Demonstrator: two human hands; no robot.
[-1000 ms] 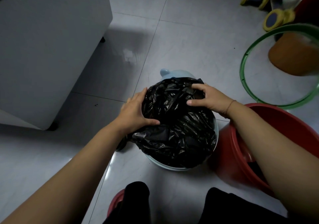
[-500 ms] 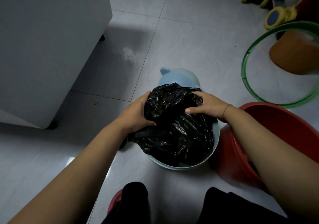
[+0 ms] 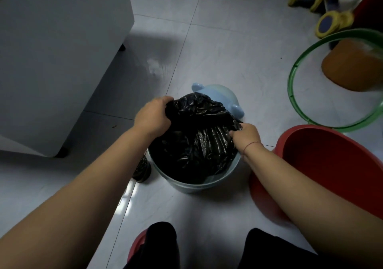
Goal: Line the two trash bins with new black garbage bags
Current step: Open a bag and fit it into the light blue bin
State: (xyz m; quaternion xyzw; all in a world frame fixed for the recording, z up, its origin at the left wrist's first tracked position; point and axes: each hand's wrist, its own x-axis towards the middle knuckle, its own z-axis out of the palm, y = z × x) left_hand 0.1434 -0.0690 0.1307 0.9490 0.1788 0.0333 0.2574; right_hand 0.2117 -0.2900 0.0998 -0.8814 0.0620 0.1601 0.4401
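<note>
Here, both fists, left hand (image 3: 152,116) and right hand (image 3: 246,136), clench crinkled glossy black bag (image 3: 199,142) inside the round pale-blue bin (image 3: 192,186).

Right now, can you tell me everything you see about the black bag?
The black garbage bag is thin, shiny, crinkly plastic. It sits bunched up inside the light blue bin, its top rising above the rim and not yet folded over it. The left hand grips its upper left edge, and the right hand pinches its right edge. The blue rim shows bare at the front.
</note>
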